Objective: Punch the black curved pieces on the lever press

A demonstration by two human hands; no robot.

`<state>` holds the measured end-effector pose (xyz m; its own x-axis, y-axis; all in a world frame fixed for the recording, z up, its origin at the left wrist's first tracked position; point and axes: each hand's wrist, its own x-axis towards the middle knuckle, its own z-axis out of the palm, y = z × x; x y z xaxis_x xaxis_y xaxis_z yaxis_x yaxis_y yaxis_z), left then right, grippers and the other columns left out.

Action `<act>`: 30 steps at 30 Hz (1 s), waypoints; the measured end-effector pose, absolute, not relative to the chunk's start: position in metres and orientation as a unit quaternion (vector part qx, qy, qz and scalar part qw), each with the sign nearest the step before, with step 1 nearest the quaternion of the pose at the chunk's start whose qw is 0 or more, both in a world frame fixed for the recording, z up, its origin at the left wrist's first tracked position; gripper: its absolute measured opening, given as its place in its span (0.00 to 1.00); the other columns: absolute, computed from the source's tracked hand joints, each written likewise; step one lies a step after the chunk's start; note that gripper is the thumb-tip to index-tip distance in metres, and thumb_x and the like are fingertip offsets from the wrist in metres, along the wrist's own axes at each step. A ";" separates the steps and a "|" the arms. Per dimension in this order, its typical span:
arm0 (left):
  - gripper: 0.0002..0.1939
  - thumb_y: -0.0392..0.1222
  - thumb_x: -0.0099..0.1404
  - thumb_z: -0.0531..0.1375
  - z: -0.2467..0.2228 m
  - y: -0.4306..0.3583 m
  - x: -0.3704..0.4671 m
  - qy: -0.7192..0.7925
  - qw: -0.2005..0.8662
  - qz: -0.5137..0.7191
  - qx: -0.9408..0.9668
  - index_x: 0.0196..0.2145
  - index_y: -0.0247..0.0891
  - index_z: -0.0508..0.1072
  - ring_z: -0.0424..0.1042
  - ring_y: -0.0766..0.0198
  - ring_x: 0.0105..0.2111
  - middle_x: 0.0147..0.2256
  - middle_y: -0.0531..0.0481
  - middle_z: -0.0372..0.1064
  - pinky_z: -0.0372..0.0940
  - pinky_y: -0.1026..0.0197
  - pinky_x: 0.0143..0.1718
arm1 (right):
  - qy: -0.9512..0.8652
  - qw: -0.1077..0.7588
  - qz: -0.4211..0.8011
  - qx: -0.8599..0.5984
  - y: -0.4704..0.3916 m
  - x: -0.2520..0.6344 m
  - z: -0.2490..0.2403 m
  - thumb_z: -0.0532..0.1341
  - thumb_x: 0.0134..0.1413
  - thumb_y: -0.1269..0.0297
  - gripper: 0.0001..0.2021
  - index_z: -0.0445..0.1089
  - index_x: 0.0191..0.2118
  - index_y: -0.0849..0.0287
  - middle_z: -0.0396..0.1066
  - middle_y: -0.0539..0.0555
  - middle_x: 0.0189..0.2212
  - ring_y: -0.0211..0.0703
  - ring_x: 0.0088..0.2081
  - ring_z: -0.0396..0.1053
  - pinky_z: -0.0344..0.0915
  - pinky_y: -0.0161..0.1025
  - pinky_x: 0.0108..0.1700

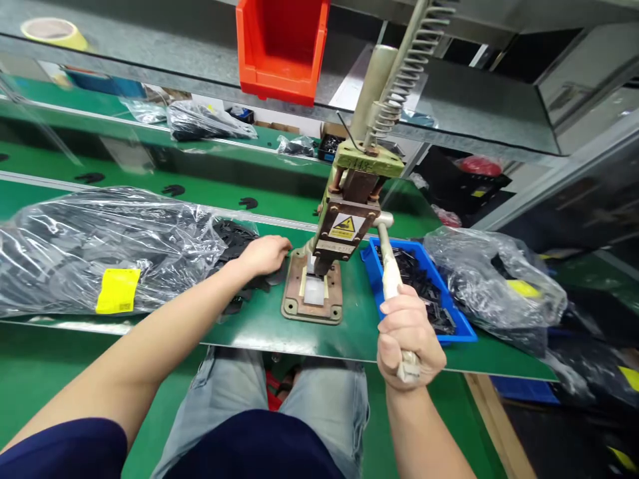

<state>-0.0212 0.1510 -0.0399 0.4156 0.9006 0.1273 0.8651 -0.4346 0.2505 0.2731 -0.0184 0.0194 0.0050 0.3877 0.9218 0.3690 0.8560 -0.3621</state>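
Note:
A hand press [344, 226] with a yellow warning label stands on the green bench, its ram low over a whitish block [314, 291] on the base plate. My right hand [409, 336] is wrapped round the taped press lever [389, 263], right of the press. My left hand [267, 255] rests just left of the press, over dark flat pieces [232, 239] at the mouth of a large clear bag [114, 246]. Its fingers are bent together, and their tips are partly hidden, so what they hold, if anything, cannot be made out.
Right of the press sits a blue tray [464, 329] of small black parts, beside another clear bag [499, 286]. An orange bin [282, 80] and a tape roll [54, 33] are on the shelf above. Curved black pieces [173, 190] lie on the green surface behind.

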 end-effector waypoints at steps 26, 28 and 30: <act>0.20 0.59 0.75 0.57 -0.043 0.161 -0.015 0.542 0.500 0.227 0.636 0.34 0.41 0.65 0.69 0.65 0.17 0.20 0.53 0.70 0.61 0.65 0.19 | -0.686 0.678 0.002 -0.265 -0.015 0.269 0.016 0.64 0.58 0.65 0.11 0.67 0.25 0.53 0.69 0.47 0.22 0.45 0.33 0.73 0.70 0.67 0.56; 0.17 0.55 0.74 0.61 -0.046 0.145 -0.002 0.507 0.566 0.245 0.602 0.37 0.40 0.64 0.70 0.67 0.18 0.21 0.54 0.70 0.62 0.67 0.19 | -0.682 0.684 0.007 -0.259 -0.015 0.269 0.016 0.64 0.57 0.66 0.11 0.67 0.25 0.53 0.70 0.47 0.22 0.46 0.33 0.73 0.70 0.67 0.56; 0.16 0.50 0.72 0.66 -0.050 0.134 0.009 0.478 0.612 0.263 0.573 0.40 0.40 0.64 0.71 0.69 0.19 0.23 0.56 0.70 0.65 0.69 0.21 | -0.680 0.689 0.008 -0.252 -0.014 0.268 0.015 0.65 0.57 0.66 0.11 0.68 0.24 0.54 0.70 0.48 0.22 0.46 0.33 0.73 0.70 0.67 0.56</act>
<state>0.0095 0.1343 -0.0505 0.4050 0.8693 -0.2832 0.2245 0.2058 0.9525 0.2684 -0.0141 0.0154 0.0751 0.3529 0.9327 0.3318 0.8732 -0.3571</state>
